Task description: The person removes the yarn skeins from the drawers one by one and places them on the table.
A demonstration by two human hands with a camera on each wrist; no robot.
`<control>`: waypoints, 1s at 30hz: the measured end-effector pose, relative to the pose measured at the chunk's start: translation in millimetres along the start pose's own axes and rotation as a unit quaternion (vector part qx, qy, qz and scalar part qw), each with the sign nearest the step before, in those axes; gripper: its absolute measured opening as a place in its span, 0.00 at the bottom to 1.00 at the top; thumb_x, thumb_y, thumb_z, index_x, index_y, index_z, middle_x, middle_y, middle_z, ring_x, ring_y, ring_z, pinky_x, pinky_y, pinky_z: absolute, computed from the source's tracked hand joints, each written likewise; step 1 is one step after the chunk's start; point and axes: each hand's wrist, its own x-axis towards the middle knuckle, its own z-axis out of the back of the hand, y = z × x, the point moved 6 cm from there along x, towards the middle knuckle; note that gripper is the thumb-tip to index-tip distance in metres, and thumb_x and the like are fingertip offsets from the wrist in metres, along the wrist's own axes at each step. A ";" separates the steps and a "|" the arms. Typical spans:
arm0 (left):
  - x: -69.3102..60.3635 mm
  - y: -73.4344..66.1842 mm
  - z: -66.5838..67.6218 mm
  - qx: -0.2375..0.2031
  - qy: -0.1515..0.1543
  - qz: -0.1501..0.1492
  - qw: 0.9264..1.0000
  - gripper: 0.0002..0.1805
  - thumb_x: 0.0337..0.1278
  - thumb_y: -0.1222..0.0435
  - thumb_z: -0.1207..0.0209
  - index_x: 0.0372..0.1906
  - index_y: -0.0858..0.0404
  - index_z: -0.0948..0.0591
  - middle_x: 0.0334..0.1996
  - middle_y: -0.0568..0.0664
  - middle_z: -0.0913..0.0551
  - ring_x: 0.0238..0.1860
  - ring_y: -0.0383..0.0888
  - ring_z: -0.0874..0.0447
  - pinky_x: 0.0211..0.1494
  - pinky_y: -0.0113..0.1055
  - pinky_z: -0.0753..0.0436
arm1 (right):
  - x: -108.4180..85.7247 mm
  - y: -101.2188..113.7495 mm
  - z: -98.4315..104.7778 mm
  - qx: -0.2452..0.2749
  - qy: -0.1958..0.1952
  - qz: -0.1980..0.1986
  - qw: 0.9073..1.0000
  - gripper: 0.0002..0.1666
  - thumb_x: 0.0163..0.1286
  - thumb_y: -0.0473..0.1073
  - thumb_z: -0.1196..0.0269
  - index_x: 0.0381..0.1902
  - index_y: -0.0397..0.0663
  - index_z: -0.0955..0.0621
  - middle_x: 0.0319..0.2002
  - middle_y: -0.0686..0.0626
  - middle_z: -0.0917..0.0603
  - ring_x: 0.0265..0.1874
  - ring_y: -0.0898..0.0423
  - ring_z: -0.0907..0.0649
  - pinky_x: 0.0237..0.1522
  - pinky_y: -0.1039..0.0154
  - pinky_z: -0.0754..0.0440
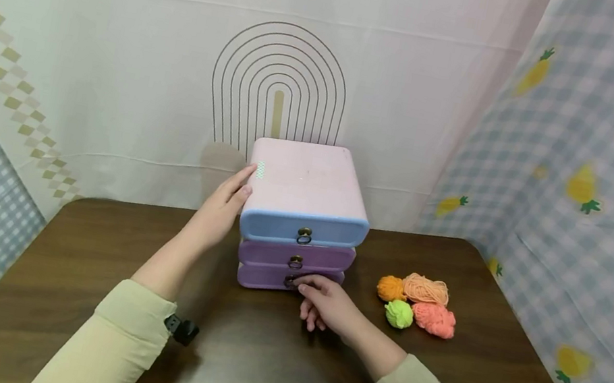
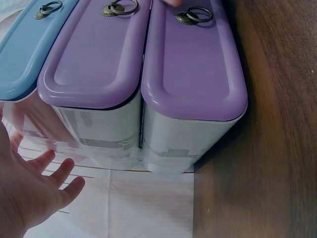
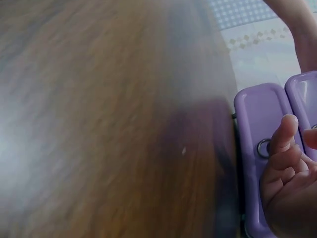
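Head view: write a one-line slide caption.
Left hand beside a three-drawer stack, right hand near the ring of the bottom drawer, four yarn bundles at right.

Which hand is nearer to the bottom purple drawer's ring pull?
Right. The right hand is close beside the ring pull; the left hand is farther off, higher up at the left side of the blue-fronted drawer.

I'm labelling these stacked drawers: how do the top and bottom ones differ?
The top drawer is blue-fronted; the bottom drawer is purple-fronted. The left hand is beside the top drawer, while the right hand is at the bottom drawer. Both have rounded corners and a ring pull.
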 end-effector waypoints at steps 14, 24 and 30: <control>3.9 -10.2 1.7 0.000 0.014 0.038 0.999 0.33 0.73 0.38 0.60 0.78 0.39 0.45 0.78 0.53 0.49 0.72 0.59 0.39 0.71 0.59 0.38 | -5.8 -18.3 10.9 -0.014 -0.002 -0.037 0.999 0.23 0.78 0.47 0.46 0.67 0.46 0.28 0.22 0.48 0.20 0.12 0.58 0.23 0.11 0.67 0.33; 3.8 -12.3 1.8 0.016 0.010 0.044 0.999 0.34 0.71 0.38 0.57 0.78 0.39 0.44 0.77 0.54 0.47 0.74 0.57 0.44 0.73 0.58 0.41 | -5.0 -19.2 -2.8 0.001 0.009 -0.050 0.999 0.23 0.77 0.46 0.45 0.67 0.50 0.29 0.23 0.47 0.20 0.11 0.58 0.23 0.09 0.69 0.37; 5.1 -12.3 -0.1 0.001 0.028 0.060 0.998 0.36 0.70 0.37 0.57 0.79 0.37 0.47 0.78 0.55 0.50 0.75 0.59 0.47 0.72 0.62 0.44 | -4.6 -15.7 -3.9 0.014 -0.002 -0.046 0.999 0.22 0.77 0.45 0.45 0.66 0.48 0.28 0.22 0.47 0.21 0.11 0.59 0.24 0.09 0.68 0.37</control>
